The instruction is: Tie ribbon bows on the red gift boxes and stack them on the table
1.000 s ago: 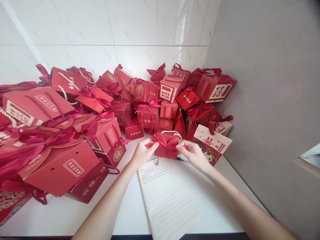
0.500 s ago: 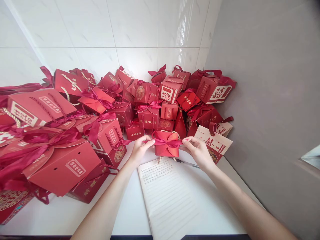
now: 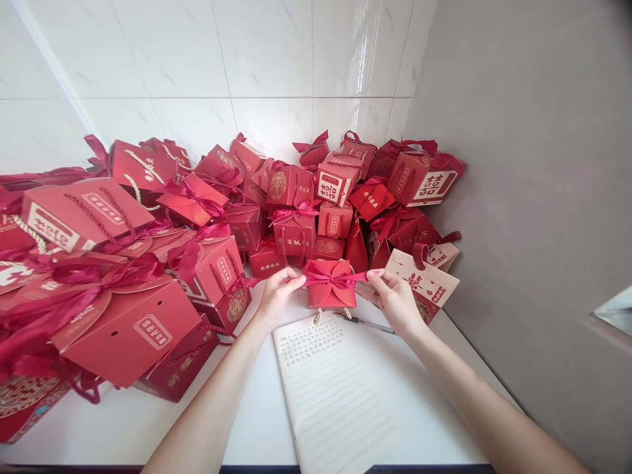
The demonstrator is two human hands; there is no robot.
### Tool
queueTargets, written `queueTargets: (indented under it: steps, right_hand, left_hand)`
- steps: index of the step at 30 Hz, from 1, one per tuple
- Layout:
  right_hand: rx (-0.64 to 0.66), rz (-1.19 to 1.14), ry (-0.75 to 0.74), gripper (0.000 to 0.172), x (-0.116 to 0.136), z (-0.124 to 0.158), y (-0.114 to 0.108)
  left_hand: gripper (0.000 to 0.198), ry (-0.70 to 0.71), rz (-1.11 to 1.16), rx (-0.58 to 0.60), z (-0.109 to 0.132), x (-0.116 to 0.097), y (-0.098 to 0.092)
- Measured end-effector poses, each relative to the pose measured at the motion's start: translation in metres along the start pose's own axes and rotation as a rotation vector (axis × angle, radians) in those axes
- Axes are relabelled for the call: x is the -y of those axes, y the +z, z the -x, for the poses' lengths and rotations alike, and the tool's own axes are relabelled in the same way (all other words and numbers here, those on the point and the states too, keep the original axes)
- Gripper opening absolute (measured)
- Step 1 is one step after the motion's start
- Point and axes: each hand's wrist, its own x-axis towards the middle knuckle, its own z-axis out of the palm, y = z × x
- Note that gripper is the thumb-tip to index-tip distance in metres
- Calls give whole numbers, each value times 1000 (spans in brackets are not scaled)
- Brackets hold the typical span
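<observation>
A small red gift box [image 3: 332, 296] with folded petal flaps and twisted gold cord handles sits at the top edge of a lined notebook [image 3: 336, 395]. Across its top runs a dark pink ribbon [image 3: 338, 280], knotted at the middle. My left hand [image 3: 276, 296] pinches the ribbon on the left side between thumb and fingers, with a loose tail trailing further left. On the other side my right hand [image 3: 397, 299] pinches the ribbon's right part, so it is stretched between both hands. Just beneath the box lies a black-and-clear pen [image 3: 368, 324].
Many red gift boxes with ribbons are piled on the left [image 3: 123, 329] and along the back [image 3: 293, 237]. A cream-and-red box [image 3: 422, 283] stands right of my right hand. Rows of handwriting fill the notebook's top. A white tiled wall [image 3: 266, 52] and a grey wall [image 3: 533, 197] bound the table [image 3: 257, 421].
My right hand has drawn slightly to the right, pulling the ribbon straighter and tauter across the box. My left hand stays almost in place. The view has shifted a little.
</observation>
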Motion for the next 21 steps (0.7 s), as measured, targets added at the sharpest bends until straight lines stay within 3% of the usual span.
queueTargets:
  steps: [21]
  right_hand:
    - [-228,-125,-100,34,6,-11,-8]
  left_hand:
    - [25,-3,66,-122,-4,-3,-9]
